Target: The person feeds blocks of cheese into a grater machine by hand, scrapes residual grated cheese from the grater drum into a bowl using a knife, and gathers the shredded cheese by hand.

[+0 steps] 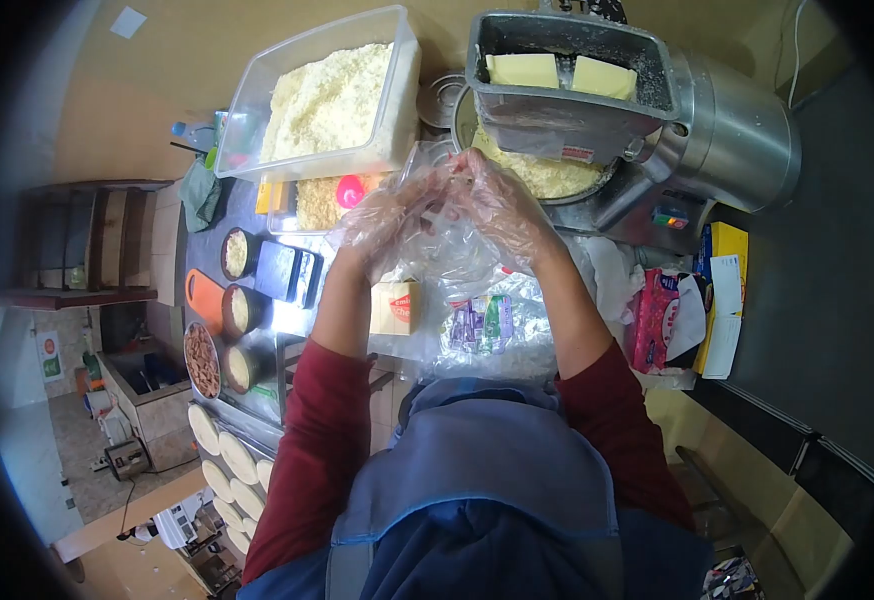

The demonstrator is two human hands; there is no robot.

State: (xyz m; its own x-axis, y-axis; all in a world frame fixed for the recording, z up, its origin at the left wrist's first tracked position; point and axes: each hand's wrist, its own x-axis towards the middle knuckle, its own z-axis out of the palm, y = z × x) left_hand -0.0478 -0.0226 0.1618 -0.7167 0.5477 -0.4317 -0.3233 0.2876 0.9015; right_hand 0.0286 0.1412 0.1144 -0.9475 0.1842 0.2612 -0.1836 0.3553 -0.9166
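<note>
- Farthest left, several pale flat rounds (240, 458) lie close to one another, near a round dish of brown pieces (201, 360).
- Just beyond the dish stand three small dark-sided cups (240, 310) with pale contents, beside an orange board-like item (204, 300).
- Next comes a large clear tub (404, 100) of pale, crumbly shreds, with a bright pink round object (350, 190) near its lower edge.
- The person's left hand (382, 222) is raised, covered in clear film that looks like a glove; its fingers reach in toward the other hand. Its grip is partly lost in glare, so whether the fingers are closed cannot be told.
- Between the hands hangs thin, crumpled clear plastic (447, 238), above a clear package with purple and green print (480, 322). The step in hand looks like handling or adjusting this film; managing it further would call for light, separate fingertip control so that the layers do not cling.
- The right hand (507, 205), likewise covered, angles inward with its fingertips near the left's; its grip cannot be read surely either.
- Beyond it, two pale yellow blocks (562, 76) sit in a metal hopper (577, 108) over a bowl of shreds (547, 175); farther right lies a pink packet (654, 318).
</note>
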